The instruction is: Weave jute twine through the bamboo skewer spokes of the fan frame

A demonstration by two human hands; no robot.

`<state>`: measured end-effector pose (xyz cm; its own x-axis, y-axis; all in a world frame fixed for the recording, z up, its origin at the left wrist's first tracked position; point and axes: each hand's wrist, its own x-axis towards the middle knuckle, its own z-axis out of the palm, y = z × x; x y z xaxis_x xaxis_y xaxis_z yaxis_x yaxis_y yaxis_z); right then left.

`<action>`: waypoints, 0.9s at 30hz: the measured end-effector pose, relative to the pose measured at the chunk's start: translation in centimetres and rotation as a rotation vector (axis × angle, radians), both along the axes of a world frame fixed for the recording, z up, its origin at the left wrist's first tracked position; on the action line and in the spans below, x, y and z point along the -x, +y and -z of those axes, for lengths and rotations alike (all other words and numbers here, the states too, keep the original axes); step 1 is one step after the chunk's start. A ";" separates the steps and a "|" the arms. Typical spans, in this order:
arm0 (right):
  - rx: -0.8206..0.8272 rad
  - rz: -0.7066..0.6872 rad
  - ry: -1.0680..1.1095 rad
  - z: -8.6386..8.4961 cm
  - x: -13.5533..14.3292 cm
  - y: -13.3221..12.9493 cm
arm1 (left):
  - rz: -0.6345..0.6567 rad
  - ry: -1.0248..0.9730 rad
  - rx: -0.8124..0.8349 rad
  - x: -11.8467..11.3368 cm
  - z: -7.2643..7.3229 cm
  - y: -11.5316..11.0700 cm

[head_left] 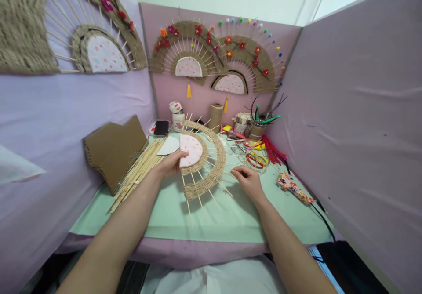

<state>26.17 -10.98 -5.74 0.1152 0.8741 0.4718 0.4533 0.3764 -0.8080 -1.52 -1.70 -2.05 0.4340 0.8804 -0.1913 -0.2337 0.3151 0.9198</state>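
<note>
My left hand [170,164] grips a half-round fan [220,155] by its straight edge, thumb on the white centre piece with pink dots. The fan is tilted up above the table, its curved side facing right. Thin wooden sticks radiate from the centre through two bands of wound jute twine, and their bare tips stick out past the outer band. Close to the tips on the right, my right hand [248,180] is closed in a pinch. Whatever its fingers hold, if anything, is too small to make out.
Left of the fan lie bundled sticks [138,171], cardboard [115,147] and a white half-disc [169,146]. Behind stand a twine spool [216,117] and a tin with green-handled pliers [257,129]. Scissors [256,160] and a flower-patterned glue gun [295,188] with a cord lie right. Finished fans [189,32] hang behind.
</note>
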 end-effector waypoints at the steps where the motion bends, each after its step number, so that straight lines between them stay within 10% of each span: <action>1: 0.000 -0.004 0.001 0.0 0.0 0.0 | -0.003 0.003 0.003 0.0 -0.1 0.0; 27: -0.132 0.163 -0.054 0.1 -0.1 0.2 | -0.138 -0.131 0.107 0.4 -0.4 0.6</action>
<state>26.28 -10.76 -5.80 0.2210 0.7765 0.5901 0.5581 0.3955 -0.7294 -1.87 -1.13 -1.63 0.3376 0.9111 -0.2364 -0.3968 0.3655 0.8420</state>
